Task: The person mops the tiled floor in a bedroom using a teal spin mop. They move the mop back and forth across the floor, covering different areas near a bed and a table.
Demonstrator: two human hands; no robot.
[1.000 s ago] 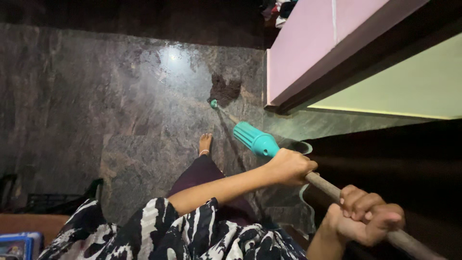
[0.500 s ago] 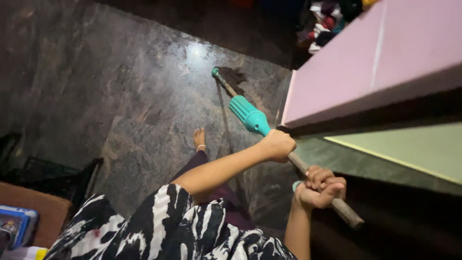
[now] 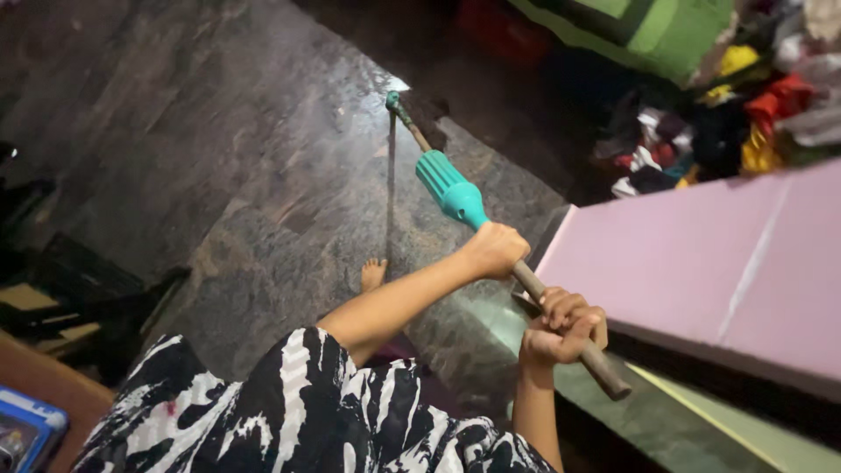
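Both my hands grip a long mop handle (image 3: 529,282) with a teal sleeve (image 3: 448,191) that slants down to the dark stone floor (image 3: 219,158). My left hand (image 3: 495,250) is closed on the handle just below the teal sleeve. Wrapped around the handle near its upper end is my right hand (image 3: 562,327). The mop's small head (image 3: 396,98) rests on the wet, shiny floor far ahead. My bare foot (image 3: 374,273) shows below the handle, and my black-and-white patterned clothing (image 3: 298,412) fills the bottom of the view.
A pink slab-like surface (image 3: 701,263) with a dark edge juts in at the right, close to my right hand. A heap of coloured clothes (image 3: 727,114) lies at the top right by a green object (image 3: 648,26). Dark racks (image 3: 79,289) and a blue box (image 3: 26,429) sit at left.
The view has swung, so the pink surface sits lower on the right and the clothes heap shows. Both hands keep their grip; the mop head lies further out on the floor.
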